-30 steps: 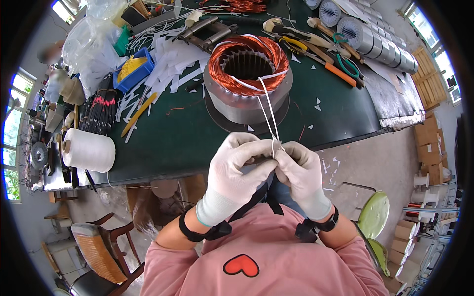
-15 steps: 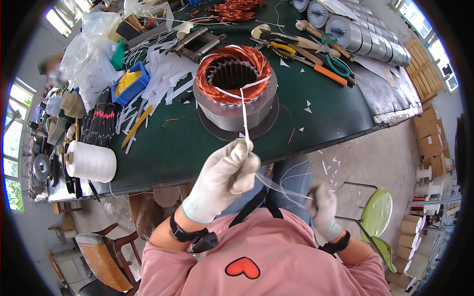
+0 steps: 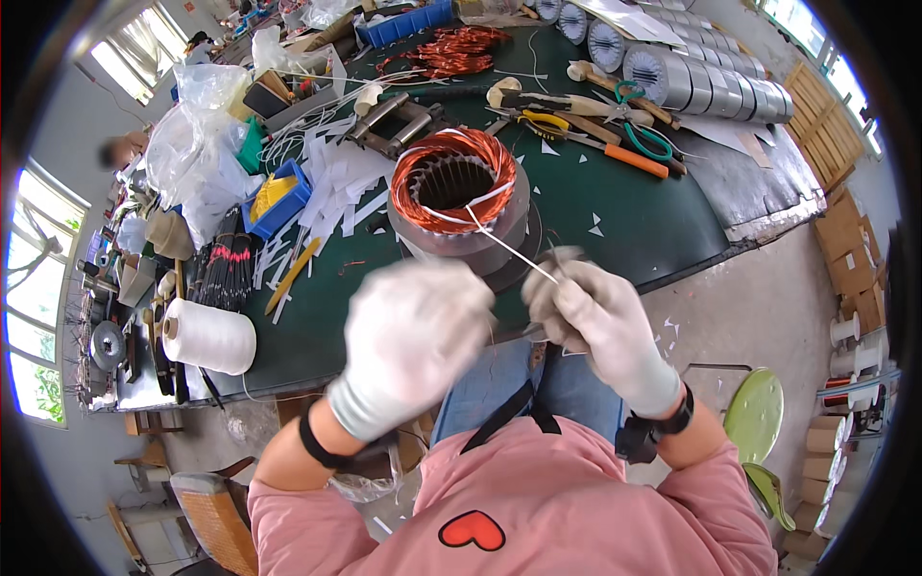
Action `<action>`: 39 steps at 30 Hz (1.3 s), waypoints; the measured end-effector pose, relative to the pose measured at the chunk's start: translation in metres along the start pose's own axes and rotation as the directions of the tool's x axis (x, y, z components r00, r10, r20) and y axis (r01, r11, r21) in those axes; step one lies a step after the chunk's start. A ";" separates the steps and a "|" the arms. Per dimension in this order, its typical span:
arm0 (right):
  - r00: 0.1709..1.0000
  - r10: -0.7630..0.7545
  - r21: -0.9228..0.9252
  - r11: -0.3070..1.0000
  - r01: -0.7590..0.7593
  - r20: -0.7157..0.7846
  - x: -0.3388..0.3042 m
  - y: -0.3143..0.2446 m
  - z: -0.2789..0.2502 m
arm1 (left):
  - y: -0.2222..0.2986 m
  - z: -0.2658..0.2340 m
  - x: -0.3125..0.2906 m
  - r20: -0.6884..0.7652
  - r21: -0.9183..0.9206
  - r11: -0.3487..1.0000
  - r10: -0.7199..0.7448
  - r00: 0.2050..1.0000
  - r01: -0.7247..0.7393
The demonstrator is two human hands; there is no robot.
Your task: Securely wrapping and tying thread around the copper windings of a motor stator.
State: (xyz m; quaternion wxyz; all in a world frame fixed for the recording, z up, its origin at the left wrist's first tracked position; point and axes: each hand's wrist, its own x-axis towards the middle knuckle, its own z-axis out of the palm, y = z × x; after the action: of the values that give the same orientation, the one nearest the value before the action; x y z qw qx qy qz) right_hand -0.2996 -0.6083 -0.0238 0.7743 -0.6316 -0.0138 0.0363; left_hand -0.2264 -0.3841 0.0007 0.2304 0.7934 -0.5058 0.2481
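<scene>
A motor stator [image 3: 471, 248] stands on the green table, its top ringed by red-brown copper windings [image 3: 499, 173]. From the windings' near side a white cord [image 3: 514, 252] stretches tight toward the lower right. My gloved right hand [image 3: 610, 322] is closed on that cord, with the fingers bunched. To the left and in front of the stator, my gloved left hand [image 3: 413, 336] is smeared by motion. Its fingers cannot be made out, nor whether they hold anything.
Left on the table are a white thread spool [image 3: 216, 336], a blue box [image 3: 279, 200] of yellow pieces, white paper strips [image 3: 341, 178] and a wooden stick [image 3: 293, 276]. Pliers [image 3: 545, 122], green-handled scissors [image 3: 645, 139] and metal stator cores [image 3: 706, 84] lie at the right.
My right hand has come up from the lower right and now grips the cord. My left hand has let go of the cord there and moved left. The view has shifted slightly.
</scene>
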 end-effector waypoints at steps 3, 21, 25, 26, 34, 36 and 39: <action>0.918 -0.395 -0.138 0.911 0.389 -0.020 0.018 0.002 0.017 | -0.046 0.014 0.039 -0.165 0.137 0.990 -0.012 0.986 0.035; 0.990 -0.128 0.490 0.868 0.084 0.057 0.021 0.044 0.011 | -0.064 0.039 0.032 -0.035 -0.365 0.908 -0.236 0.971 0.207; 0.802 -0.230 0.031 0.955 0.295 -0.551 -0.019 0.017 -0.052 | -0.069 0.016 0.043 0.106 -0.078 0.996 -0.032 0.994 0.041; 0.773 -0.267 -0.153 0.964 0.219 -0.576 -0.026 0.021 -0.078 | -0.069 0.015 0.042 0.097 -0.097 0.995 -0.030 0.995 0.039; 0.910 0.280 0.064 0.948 -0.313 0.305 0.015 0.009 0.008 | -0.079 0.009 0.058 0.231 -0.194 0.973 -0.076 0.970 0.122; 0.887 0.288 0.270 0.878 -0.395 0.360 0.029 0.014 0.017 | -0.073 -0.003 0.065 0.404 -0.399 0.785 -0.313 0.860 0.474; 0.906 0.260 0.503 0.764 -0.404 0.333 0.035 0.021 0.023 | -0.076 -0.012 0.087 0.529 -0.207 0.861 -0.301 0.794 0.465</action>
State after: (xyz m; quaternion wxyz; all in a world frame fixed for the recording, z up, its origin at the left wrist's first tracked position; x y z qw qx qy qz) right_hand -0.2666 -0.5789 -0.0408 0.8982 -0.3589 0.0158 0.2533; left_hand -0.1268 -0.4075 0.0555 0.2722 0.8668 -0.4067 -0.0957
